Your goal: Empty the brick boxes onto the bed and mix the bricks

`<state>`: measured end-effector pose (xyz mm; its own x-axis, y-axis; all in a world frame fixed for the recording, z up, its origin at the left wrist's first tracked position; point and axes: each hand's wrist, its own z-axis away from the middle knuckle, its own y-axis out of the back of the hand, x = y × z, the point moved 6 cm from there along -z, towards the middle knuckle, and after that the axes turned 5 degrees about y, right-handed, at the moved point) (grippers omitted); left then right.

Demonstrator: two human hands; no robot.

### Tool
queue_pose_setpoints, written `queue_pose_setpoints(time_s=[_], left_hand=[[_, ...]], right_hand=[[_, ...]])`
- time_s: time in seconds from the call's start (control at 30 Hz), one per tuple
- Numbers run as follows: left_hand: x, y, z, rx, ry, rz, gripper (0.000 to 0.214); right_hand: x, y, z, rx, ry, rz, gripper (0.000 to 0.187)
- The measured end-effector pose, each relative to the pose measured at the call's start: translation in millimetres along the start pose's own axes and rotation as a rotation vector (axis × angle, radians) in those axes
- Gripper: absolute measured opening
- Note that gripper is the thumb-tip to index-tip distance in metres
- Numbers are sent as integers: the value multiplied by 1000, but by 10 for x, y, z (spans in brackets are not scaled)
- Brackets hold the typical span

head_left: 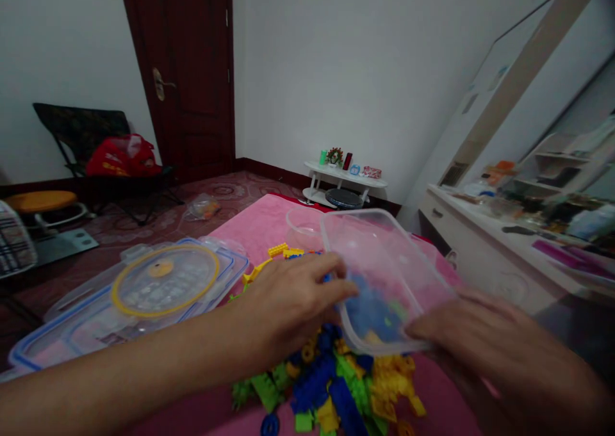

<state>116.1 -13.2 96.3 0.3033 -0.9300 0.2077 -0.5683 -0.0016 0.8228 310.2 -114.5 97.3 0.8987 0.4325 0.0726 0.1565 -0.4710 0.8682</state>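
The clear plastic tub [384,263] is held over the middle of the pink surface [259,221], tipped up rather than flat. Its long axis runs from the near edge, by the hands, away to the far side, leaning slightly left. The far short end is lifted and the near end is dipped towards a heap of building blocks [346,385]. It appears to turn one broad face towards the camera, though the see-through plastic makes it hard to say whether that face is the mouth or the base.

The left hand [293,301] is closed on the tub's left long rim, with its fingers curled over the edge. The right hand [461,333] lies at the near right corner with its fingers stretched along the near rim and touching it. Its thumb is hidden, so I cannot tell whether it grips.

Blue and green blocks show blurred through the tub wall, and I cannot tell whether they are inside or beneath it. The heap is partly covered by the left hand and cut off at the bottom of the frame.

To the left lie stacked lids [168,282], one with a yellow ring. Just beyond the tub's far left corner stands a small clear bowl [302,225], partly hidden.
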Motion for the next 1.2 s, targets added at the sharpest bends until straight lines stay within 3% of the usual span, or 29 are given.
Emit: queue_pose_setpoints(time_s=[0.1, 0.17, 0.2, 0.27, 0.33, 0.4, 0.5, 0.6, 0.77, 0.87, 0.93, 1.07, 1.2], left_hand=[[-319, 267, -18, 106, 47, -28, 15], [-558, 529, 14, 226, 87, -62, 12], [-672, 658, 41, 282, 113, -90, 10], [-867, 874, 109, 359, 166, -147, 5], [-1017, 1015, 183, 389, 219, -175, 7], [-1124, 1083, 256, 391, 263, -177, 8], [-1230, 1103, 349, 382, 303, -183, 9], [-1307, 1096, 403, 371, 324, -190, 10], [-1424, 1082, 388, 380, 361, -110, 10], [-1505, 1009, 268, 390, 363, -68, 13], [-1569, 906, 109, 388, 358, -32, 16], [-1687, 569, -360, 357, 370, -30, 20], [-1793, 25, -841, 101, 406, -272, 23]], right_hand=[[-134, 227, -621, 447, 99, 7, 29], [25, 139, -916, 657, 44, -48, 29], [142, -13, -1071, 660, 13, -80, 27], [373, -513, -1414, 421, -39, -93, 27], [543, -1148, -1686, 2, -61, -15, 40], [642, -1617, -1853, -221, -63, 17, 38], [684, -2029, -2061, -371, -80, 31, 14], [619, -2235, -2252, -502, -69, 42, 19], [294, -2320, -2391, -628, 8, 10, 15], [29, -2280, -2335, -600, 86, -46, 7], [-141, -2215, -2273, -554, 150, -119, 21], [-371, -1930, -2125, -452, 235, -240, 51], [-265, -1478, -1874, -267, 144, -348, 41]])
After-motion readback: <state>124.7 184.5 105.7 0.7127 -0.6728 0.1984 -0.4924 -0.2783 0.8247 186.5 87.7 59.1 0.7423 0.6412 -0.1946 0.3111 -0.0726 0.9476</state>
